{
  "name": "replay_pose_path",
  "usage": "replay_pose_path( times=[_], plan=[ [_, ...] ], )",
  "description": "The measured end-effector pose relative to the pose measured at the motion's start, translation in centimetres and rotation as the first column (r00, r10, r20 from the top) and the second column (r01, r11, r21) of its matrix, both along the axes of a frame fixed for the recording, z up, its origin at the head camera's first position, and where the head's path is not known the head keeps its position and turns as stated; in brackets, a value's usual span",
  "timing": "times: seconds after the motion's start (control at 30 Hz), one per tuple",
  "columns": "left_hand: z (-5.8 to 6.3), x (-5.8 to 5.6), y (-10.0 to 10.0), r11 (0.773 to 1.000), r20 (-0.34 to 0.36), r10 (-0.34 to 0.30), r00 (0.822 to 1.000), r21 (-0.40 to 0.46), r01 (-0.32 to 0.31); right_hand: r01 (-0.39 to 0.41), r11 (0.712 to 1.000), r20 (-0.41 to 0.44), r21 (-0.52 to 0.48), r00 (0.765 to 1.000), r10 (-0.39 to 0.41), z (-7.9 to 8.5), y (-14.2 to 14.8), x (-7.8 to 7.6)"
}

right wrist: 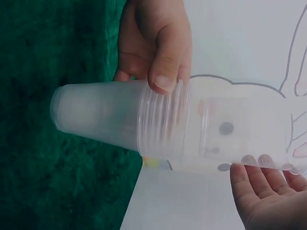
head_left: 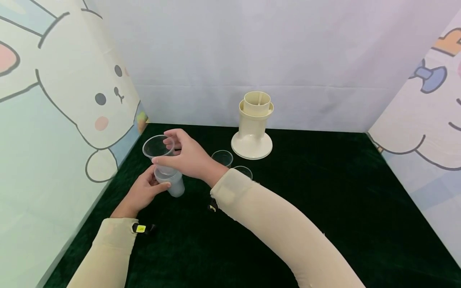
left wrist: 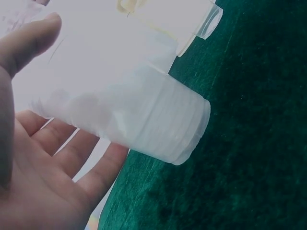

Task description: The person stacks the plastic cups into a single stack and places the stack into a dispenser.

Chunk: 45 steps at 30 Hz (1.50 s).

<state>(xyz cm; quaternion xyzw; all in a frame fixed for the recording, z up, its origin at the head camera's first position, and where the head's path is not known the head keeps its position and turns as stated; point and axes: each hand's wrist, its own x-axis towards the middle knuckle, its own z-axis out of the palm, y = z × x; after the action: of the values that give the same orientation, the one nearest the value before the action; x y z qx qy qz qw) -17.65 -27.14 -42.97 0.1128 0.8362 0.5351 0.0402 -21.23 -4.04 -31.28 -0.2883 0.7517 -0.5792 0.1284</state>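
My left hand (head_left: 141,191) grips a stack of nested clear plastic cups (head_left: 175,185) near its rims, the thumb on one side and fingers on the other. Above it, my right hand (head_left: 190,157) holds a single clear plastic cup (head_left: 155,147) between thumb and fingers. In the right wrist view the lower end of this cup (right wrist: 249,120) sits inside the top of the stack (right wrist: 100,112), while its upper part stands out. The left wrist view shows the closed bottoms of the stacked cups (left wrist: 177,124) over the cloth; glare washes out their upper part.
Two clear cups stand on the dark green cloth (head_left: 324,208): one (head_left: 222,158) beyond my right wrist, another (head_left: 243,171) partly hidden by the right sleeve. Behind them is a cream plastic stand with a round base (head_left: 252,146). A white curtain (head_left: 288,60) and cartoon-printed panels surround the table.
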Motion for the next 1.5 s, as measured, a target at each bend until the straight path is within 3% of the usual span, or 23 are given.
replay_pose_path(
  times=[0.4,0.87,1.13,1.5],
  plan=[
    [-0.3,0.1,-0.1,1.0,0.025,0.015,1.0,0.003,-0.015,0.01,0.999,0.038,0.037,0.999,-0.011,-1.1,-0.4,0.1],
    [-0.7,0.1,-0.3,1.0,-0.007,0.011,1.0,0.005,-0.011,0.015,0.998,0.038,0.057,0.999,-0.018,-3.2,-0.3,-0.1],
    [-0.6,0.1,-0.3,1.0,-0.027,-0.007,1.0,0.02,0.007,0.029,0.996,0.095,0.083,0.995,-0.037,-4.3,-0.3,0.2],
    [-0.4,0.1,-0.2,1.0,-0.031,-0.007,1.0,0.016,0.007,0.035,0.995,0.106,0.098,0.993,-0.045,-5.4,-0.4,0.3]
  ],
)
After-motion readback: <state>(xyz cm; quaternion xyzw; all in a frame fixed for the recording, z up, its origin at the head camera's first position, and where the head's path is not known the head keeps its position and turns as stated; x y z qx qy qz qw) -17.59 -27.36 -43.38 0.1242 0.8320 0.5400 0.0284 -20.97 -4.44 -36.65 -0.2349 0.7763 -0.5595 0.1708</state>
